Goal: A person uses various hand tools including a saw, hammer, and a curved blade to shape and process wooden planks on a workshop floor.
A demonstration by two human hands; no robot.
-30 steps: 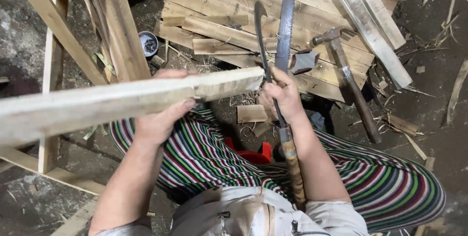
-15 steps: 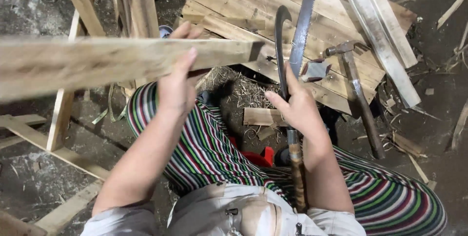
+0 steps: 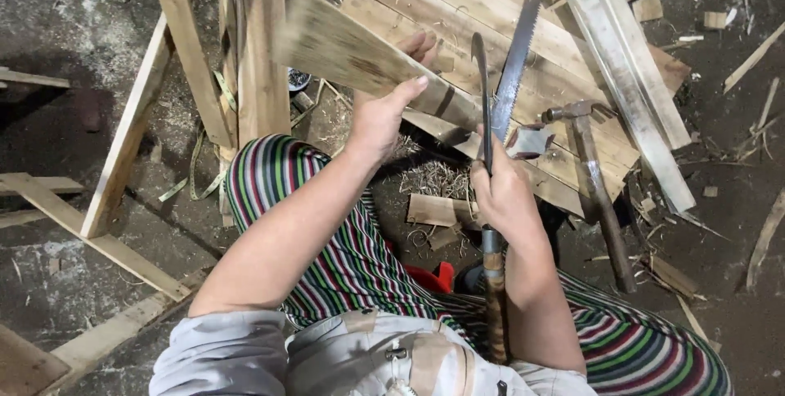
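My left hand (image 3: 384, 110) grips a long, weathered wooden plank (image 3: 352, 51) near its end; the plank is blurred and slants up to the left. My right hand (image 3: 505, 196) is closed around the wooden handle of a curved-blade knife (image 3: 482, 102), whose dark blade points away from me beside the plank's end. Right beside the blade, a handsaw (image 3: 517, 65) lies on a pile of boards (image 3: 491, 12). Below my arms are my legs in striped trousers (image 3: 327, 224).
A hammer (image 3: 593, 175) lies on the boards to the right, next to long pale slats (image 3: 634, 77). A wooden frame (image 3: 204, 77) stands at the left. Offcuts, shavings and a small board piece (image 3: 437, 210) litter the dirt floor.
The plank has swung from lying level across the left of the view to a shorter slanted position, pulled toward the knife. My right hand with the knife stays nearly in place.
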